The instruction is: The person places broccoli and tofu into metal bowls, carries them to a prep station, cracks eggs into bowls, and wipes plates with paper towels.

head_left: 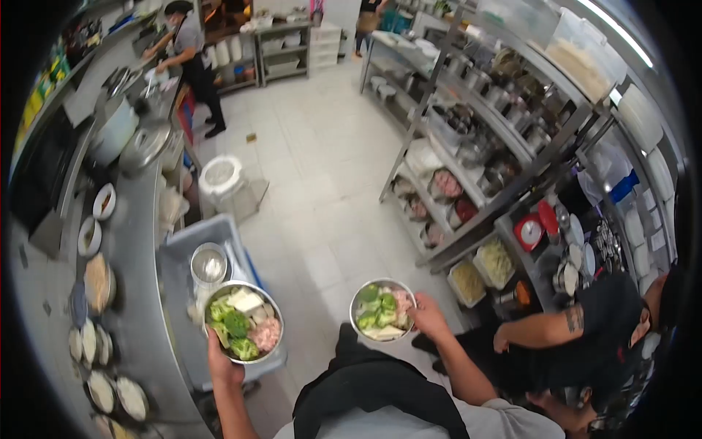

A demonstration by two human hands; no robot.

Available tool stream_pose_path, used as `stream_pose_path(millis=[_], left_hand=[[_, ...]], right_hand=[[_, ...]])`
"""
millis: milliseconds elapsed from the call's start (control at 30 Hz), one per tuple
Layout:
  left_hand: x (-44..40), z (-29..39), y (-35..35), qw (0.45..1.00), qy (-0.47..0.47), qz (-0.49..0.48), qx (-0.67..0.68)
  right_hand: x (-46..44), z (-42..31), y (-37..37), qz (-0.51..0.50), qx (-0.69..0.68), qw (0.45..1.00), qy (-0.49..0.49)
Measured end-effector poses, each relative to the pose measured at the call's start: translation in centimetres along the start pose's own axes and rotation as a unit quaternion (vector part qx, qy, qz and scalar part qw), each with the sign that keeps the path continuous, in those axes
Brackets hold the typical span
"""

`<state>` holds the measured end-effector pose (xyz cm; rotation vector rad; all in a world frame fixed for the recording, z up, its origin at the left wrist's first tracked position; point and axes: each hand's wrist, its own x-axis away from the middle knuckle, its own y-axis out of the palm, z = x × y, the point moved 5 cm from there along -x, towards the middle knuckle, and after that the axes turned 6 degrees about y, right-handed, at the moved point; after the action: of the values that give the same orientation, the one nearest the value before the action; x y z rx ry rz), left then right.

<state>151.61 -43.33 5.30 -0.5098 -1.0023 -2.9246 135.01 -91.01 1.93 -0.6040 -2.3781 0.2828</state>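
Note:
My left hand (pixel 225 364) grips the rim of a round metal bowl (pixel 243 322) holding broccoli, pale chunks and pink minced meat. My right hand (pixel 430 317) has its fingers on the right rim of a second metal bowl (pixel 382 309) with similar broccoli, pink meat and pale pieces. Both bowls are held level and apart, the left one over the edge of a grey plastic bin (pixel 194 366), the right one above the tiled floor (pixel 322 249). A round metal strainer or bowl (pixel 209 264) sits just behind the left bowl.
A steel counter (pixel 135 293) with bowls runs along the left. Metal shelving (pixel 468 146) with containers stands at the right. A person in dark clothes (pixel 585 336) is close on my right; another (pixel 191 66) works at the far left. A white lidded bucket (pixel 221 175) stands on the floor.

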Motion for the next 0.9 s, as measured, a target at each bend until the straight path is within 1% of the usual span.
stream_pose_path(millis=[67, 167, 300, 367, 400, 433, 533, 567, 600, 667, 700, 867, 900], left_hand=[[-3.2, -1.3, 4.2, 1.0, -0.025, 0.002, -0.004], [-8.2, -3.2, 7.3, 0.998, -0.057, 0.021, 0.006], [-13.3, -2.9, 12.9, 0.997, -0.072, 0.03, -0.01], [-18.6, -4.3, 11.6, 0.996, -0.066, 0.025, -0.049], [-20.8, -4.0, 12.3, 0.995, -0.067, 0.026, -0.073], [-23.0, -3.9, 12.9, 0.992, -0.082, 0.055, -0.081], [-31.1, -3.9, 17.5, 0.996, -0.047, 0.026, -0.072], [-34.6, -4.4, 17.2, 0.995, -0.045, 0.065, -0.064], [-39.0, -5.2, 18.4, 0.996, -0.042, 0.045, -0.066], [-45.2, -5.8, 22.6, 0.996, -0.043, 0.015, -0.072], [-48.6, -6.3, 25.0, 0.994, -0.061, 0.02, -0.085], [-64.5, -8.4, 42.1, 0.986, -0.107, -0.058, -0.116], [-68.0, -9.4, 44.9, 0.984, -0.103, -0.092, -0.112]], right_hand=[[-5.5, -1.4, -2.2, -0.007, 0.01, 1.0, -0.022], [-10.7, -8.9, -3.5, -0.017, 0.007, 1.0, -0.011], [-18.5, -17.1, -4.9, -0.04, -0.006, 0.999, -0.031], [-23.4, -21.3, -5.4, -0.035, 0.016, 0.998, -0.055], [-25.7, -22.7, -5.2, -0.035, 0.026, 0.997, -0.061], [-28.6, -23.9, -5.2, -0.032, 0.02, 0.997, -0.06], [-36.1, -28.1, -5.1, -0.032, -0.021, 0.997, -0.072], [-38.2, -29.2, -5.0, -0.031, -0.031, 0.997, -0.061], [-40.4, -31.1, -5.7, -0.026, -0.039, 0.997, -0.055], [-44.7, -33.8, -6.7, -0.019, -0.061, 0.997, -0.038], [-46.7, -34.6, -7.4, -0.013, -0.074, 0.997, -0.028], [-56.3, -38.7, -12.3, 0.061, -0.101, 0.993, -0.006], [-58.8, -39.3, -13.2, 0.071, -0.104, 0.992, -0.001]])
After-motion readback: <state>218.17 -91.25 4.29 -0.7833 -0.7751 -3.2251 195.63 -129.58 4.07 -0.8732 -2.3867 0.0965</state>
